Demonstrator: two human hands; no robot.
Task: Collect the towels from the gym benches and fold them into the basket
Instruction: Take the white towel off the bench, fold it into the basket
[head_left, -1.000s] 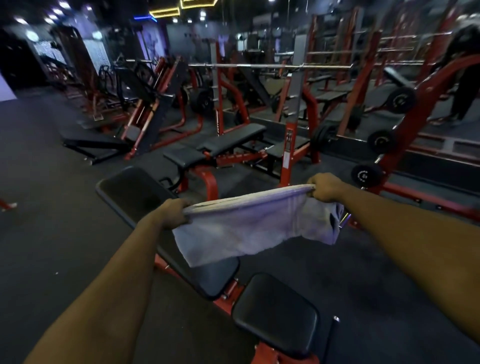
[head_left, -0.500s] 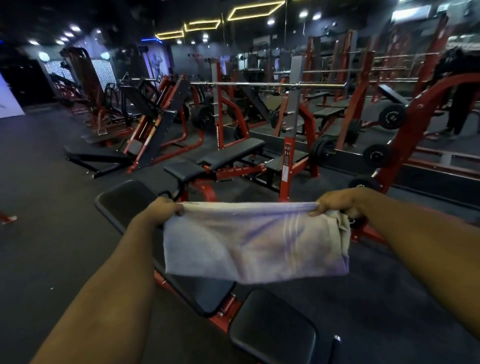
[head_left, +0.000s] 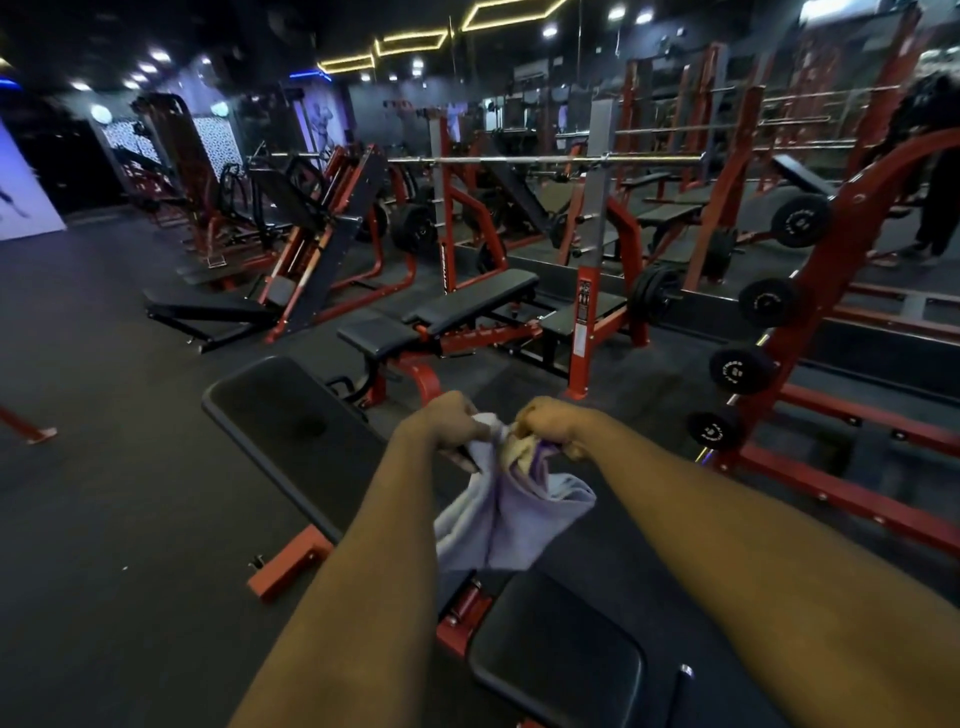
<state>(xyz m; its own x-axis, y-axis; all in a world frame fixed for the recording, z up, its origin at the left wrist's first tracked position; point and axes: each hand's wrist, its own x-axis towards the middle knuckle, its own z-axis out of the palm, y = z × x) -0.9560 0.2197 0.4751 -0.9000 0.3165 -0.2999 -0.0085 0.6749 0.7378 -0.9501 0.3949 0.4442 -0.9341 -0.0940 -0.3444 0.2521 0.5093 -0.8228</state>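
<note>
A pale grey-lilac towel (head_left: 511, 525) hangs doubled over in the air above a black padded gym bench (head_left: 291, 426) with a red frame. My left hand (head_left: 449, 423) grips one top corner and my right hand (head_left: 550, 423) grips the other. The two hands are close together, almost touching, and the cloth droops below them in a loose fold. No basket is in view.
The bench's seat pad (head_left: 556, 654) lies below my arms. Behind stands a flat bench (head_left: 467, 306) under a racked barbell (head_left: 545, 158). A red plate rack (head_left: 779, 332) with weight plates is at right. Bare dark floor (head_left: 104, 467) spreads to the left.
My hands have come together from wide apart, bringing the two top corners of the towel side by side. The towel, stretched flat before, now hangs folded in half.
</note>
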